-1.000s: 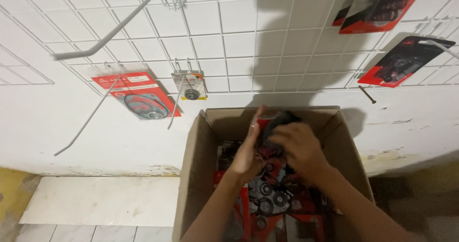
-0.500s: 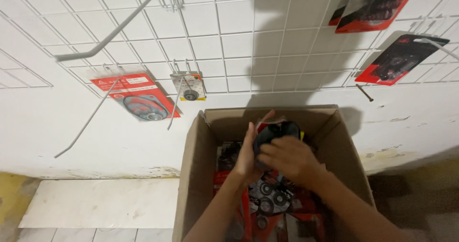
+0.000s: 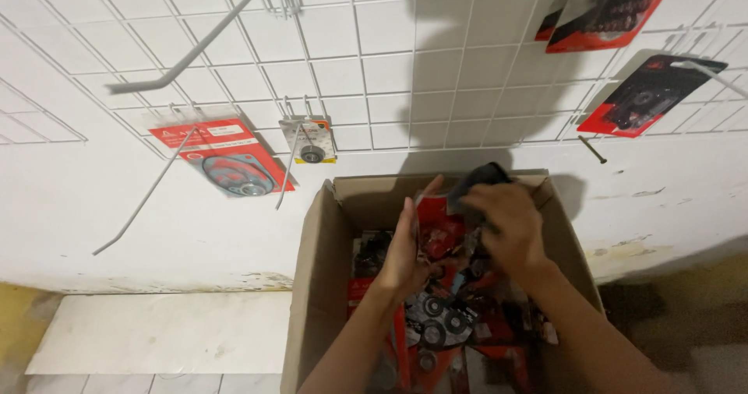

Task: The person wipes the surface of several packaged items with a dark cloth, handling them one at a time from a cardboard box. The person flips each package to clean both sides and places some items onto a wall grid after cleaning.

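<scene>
An open cardboard box (image 3: 315,269) stands against a white wall, filled with several red-and-black blister packs of round parts (image 3: 440,316). My left hand (image 3: 405,246) is upright inside the box, its palm pressed against the side of a bundle of red packs (image 3: 438,221). My right hand (image 3: 505,226) grips the same bundle from the right, fingers curled over its dark top edge (image 3: 479,180). The bundle is lifted to about the box's rim.
A white wire grid (image 3: 374,59) covers the wall with long hooks (image 3: 187,47). A red pack (image 3: 226,156) and a small carded part (image 3: 312,141) hang at left. More red-and-black packs (image 3: 643,94) hang at upper right. A pale floor tile (image 3: 164,332) lies left of the box.
Both hands have risen from deep in the box, bringing the bundle of packs up toward the rim. The view has tilted slightly.
</scene>
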